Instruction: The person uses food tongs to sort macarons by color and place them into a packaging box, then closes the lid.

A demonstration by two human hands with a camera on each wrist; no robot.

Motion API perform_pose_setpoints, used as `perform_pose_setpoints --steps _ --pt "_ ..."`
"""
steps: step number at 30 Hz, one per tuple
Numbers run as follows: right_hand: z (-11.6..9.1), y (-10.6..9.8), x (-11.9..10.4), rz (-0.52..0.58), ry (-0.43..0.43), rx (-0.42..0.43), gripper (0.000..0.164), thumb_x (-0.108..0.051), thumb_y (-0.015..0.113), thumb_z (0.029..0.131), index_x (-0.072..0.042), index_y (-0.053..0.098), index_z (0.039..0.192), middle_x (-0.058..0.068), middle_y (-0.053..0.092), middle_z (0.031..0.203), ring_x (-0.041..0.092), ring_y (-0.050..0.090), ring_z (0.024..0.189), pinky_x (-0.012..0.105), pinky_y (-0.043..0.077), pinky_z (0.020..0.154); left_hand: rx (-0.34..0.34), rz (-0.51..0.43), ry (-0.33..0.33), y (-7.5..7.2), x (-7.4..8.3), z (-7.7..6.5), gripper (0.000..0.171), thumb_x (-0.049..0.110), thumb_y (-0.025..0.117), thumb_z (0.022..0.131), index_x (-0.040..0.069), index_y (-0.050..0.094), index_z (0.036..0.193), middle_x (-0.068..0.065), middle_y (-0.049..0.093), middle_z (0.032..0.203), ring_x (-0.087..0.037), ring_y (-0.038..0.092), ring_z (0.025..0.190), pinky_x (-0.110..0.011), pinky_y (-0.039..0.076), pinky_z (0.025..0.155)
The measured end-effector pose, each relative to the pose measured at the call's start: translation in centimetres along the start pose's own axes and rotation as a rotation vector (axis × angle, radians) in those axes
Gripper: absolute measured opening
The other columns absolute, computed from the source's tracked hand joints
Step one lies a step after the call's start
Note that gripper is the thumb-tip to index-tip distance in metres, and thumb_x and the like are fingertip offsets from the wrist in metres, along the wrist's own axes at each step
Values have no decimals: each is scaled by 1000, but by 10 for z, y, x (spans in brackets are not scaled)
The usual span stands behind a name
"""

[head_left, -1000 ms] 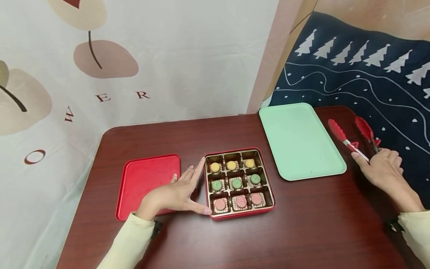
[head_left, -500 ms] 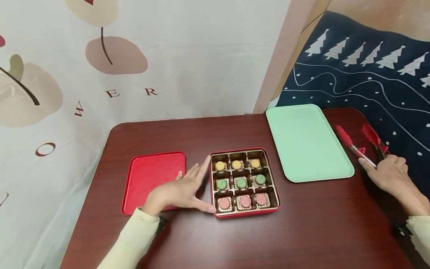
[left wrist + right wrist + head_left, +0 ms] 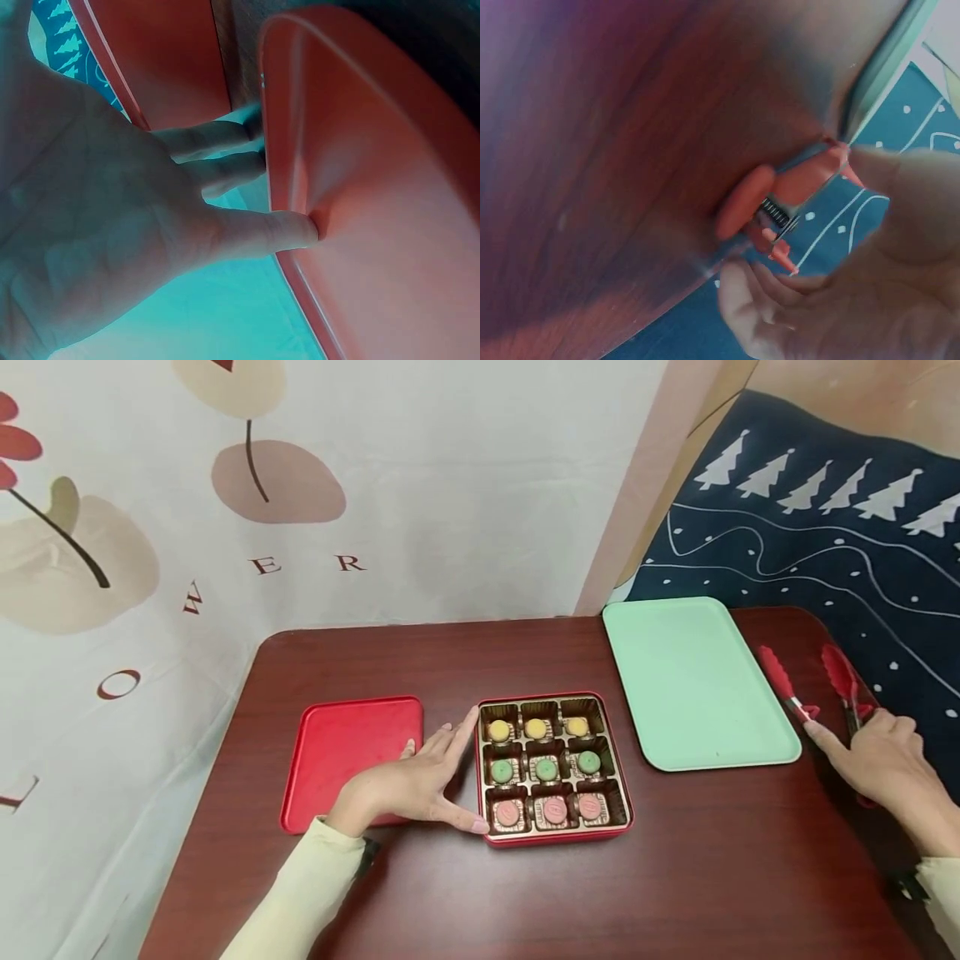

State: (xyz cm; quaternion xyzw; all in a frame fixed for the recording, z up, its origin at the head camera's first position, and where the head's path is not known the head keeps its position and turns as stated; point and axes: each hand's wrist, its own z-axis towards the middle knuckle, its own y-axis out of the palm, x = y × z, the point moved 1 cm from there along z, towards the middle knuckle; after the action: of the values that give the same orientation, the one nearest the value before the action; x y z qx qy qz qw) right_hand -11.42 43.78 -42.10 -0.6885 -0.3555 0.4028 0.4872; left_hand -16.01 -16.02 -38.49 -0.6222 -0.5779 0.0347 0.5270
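My left hand (image 3: pixel 420 785) lies beside a red square box (image 3: pixel 558 840), fingers spread and straight. Its thumb and index fingertips are at the box's left side. In the left wrist view, another fingertip reaches over the rim of a shallow red lid (image 3: pixel 382 247), with the box wall (image 3: pixel 165 67) on the other side. Gold-brown compartments hold rows of round yellow, green and pink sweets (image 3: pixel 546 769). On the right, my right hand (image 3: pixel 892 764) pinches red-tipped tongs (image 3: pixel 777 673) between thumb and fingers. Their arms stand apart; a spring shows in the right wrist view.
A mint-green tray (image 3: pixel 701 685) lies at the back right, between the box and the tongs. All rest on a dark wooden table (image 3: pixel 675 877). A white printed curtain (image 3: pixel 465 485) hangs behind, and a navy cloth (image 3: pixel 810 560) borders the right edge.
The head view has shifted, so the whole scene sits farther right. My right hand has moved up the tongs toward their red tips. The left hand stays beside the box.
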Motion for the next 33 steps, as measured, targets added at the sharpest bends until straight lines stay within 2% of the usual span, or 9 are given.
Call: perform_pose_setpoints --steps 3,6,11,13,15,17,18,20,33 --pt "-3 -1 -8 41 -21 87 107 -59 50 109 37 15 139 55 24 121 67 34 107 81 39 86 -6 3 -8 -1 1 -1 149 73 86 81 28 -23 172 -20 8 180 -39 1 166 -74 3 126" --pt "-7 -2 -19 90 -97 168 99 -50 52 111 33 13 150 58 24 132 71 32 114 83 34 91 -16 6 -25 -1 2 0 149 73 86 81 30 -24 172 -19 8 180 -39 1 166 -71 3 127" --pt "-19 1 -49 258 -328 256 80 -32 56 112 24 21 157 52 31 140 67 31 126 82 27 96 -27 18 -45 -2 3 1 149 74 86 81 34 -26 171 -18 9 181 -37 2 167 -68 3 128" --pt "-26 4 -62 346 -455 278 71 -24 60 112 20 28 158 47 37 143 62 34 129 72 30 107 -29 29 -50 -2 3 1 149 74 86 81 34 -26 171 -19 10 181 -37 3 167 -68 4 128" --pt "-35 7 -76 421 -567 284 64 -16 63 110 15 34 159 42 41 146 57 37 131 49 31 117 -26 40 -52 -2 3 0 148 75 85 81 34 -26 171 -18 11 181 -37 4 167 -68 5 129" --pt "-42 9 -88 475 -643 277 63 -12 65 109 9 38 161 35 44 150 51 41 131 22 28 115 -17 50 -47 -3 3 0 148 75 85 81 33 -25 171 -18 12 180 -37 5 167 -69 6 128" --pt "-46 10 -94 484 -664 275 63 -12 66 108 6 38 162 32 44 152 48 42 132 12 25 111 -12 54 -44 -3 3 0 148 75 85 81 33 -24 172 -18 13 180 -37 6 166 -69 6 128" --pt "-51 11 -104 502 -696 271 65 -11 69 107 1 40 164 29 46 154 44 44 130 5 24 104 -3 57 -35 -3 3 -1 147 76 85 81 33 -22 172 -17 14 180 -37 7 166 -70 7 128" --pt "-71 16 -137 487 -766 168 71 -15 73 105 -5 39 166 20 45 160 39 45 137 10 24 105 84 101 20 0 -1 -5 147 83 82 77 34 -18 174 -16 22 179 -35 16 165 -72 14 127"
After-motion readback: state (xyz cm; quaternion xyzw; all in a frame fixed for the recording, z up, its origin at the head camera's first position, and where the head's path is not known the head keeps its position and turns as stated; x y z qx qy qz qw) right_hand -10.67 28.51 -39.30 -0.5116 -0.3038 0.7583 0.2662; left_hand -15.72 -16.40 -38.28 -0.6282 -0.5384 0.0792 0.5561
